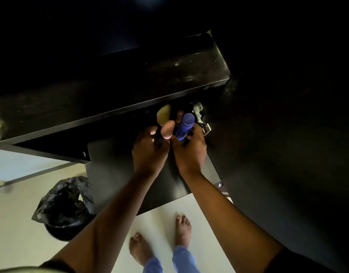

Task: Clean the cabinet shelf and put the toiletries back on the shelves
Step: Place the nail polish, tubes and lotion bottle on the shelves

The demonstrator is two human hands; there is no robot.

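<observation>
Both hands reach under the black cabinet top (110, 91): my right hand (189, 152) grips the blue spray can (185, 126), my left hand (148, 154) seemingly clasps a pink-capped bottle (167, 130), beside a yellow bottle (164, 115).

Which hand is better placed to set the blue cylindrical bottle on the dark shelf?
Right. The right hand already grips the blue cylindrical bottle; the left hand is beside the pink rounded bottle.

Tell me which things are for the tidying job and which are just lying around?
For the job: blue bottle in the right hand, pink bottle by the left hand, yellow bottle, black shelf.

Lying about: bin with black bag.
</observation>
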